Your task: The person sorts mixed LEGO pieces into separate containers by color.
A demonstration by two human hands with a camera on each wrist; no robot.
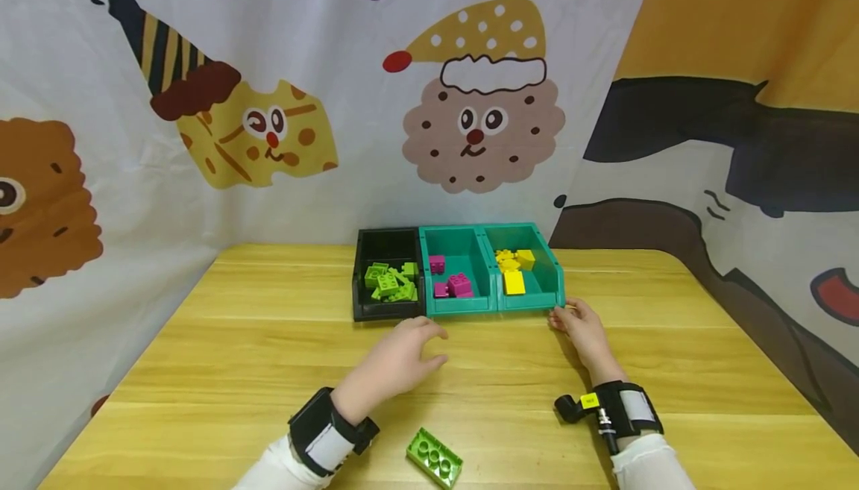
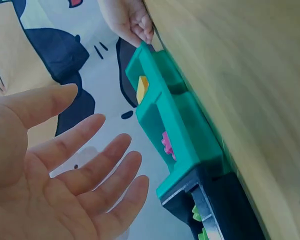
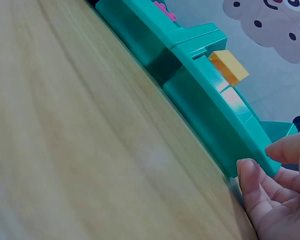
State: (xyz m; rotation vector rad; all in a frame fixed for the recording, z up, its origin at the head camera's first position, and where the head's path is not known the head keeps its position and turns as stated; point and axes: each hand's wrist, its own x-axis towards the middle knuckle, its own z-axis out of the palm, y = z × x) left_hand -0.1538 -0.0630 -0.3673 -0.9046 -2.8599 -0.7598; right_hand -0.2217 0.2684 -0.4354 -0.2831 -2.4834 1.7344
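Note:
Three bins stand joined in a row at the back of the table. The black bin (image 1: 388, 312) holds several lime green toy building bricks (image 1: 392, 283). Magenta bricks (image 1: 459, 286) lie in the middle teal bin (image 1: 463, 305), and yellow bricks (image 1: 514, 282) in the right teal bin (image 1: 530, 301). My right hand (image 1: 585, 332) grips the front right corner of that last bin, fingers curled at its edge. Empty, my left hand (image 1: 392, 362) hovers in front of the row with fingers spread and palm turned inward. A green brick (image 1: 434, 458) lies hollow side up near the front edge.
The wooden table (image 1: 255, 356) reaches back to a hanging cloth (image 1: 282, 210) printed with cartoon food, right behind the bins. Strapped on each wrist is a black band (image 1: 329, 430) with a small camera.

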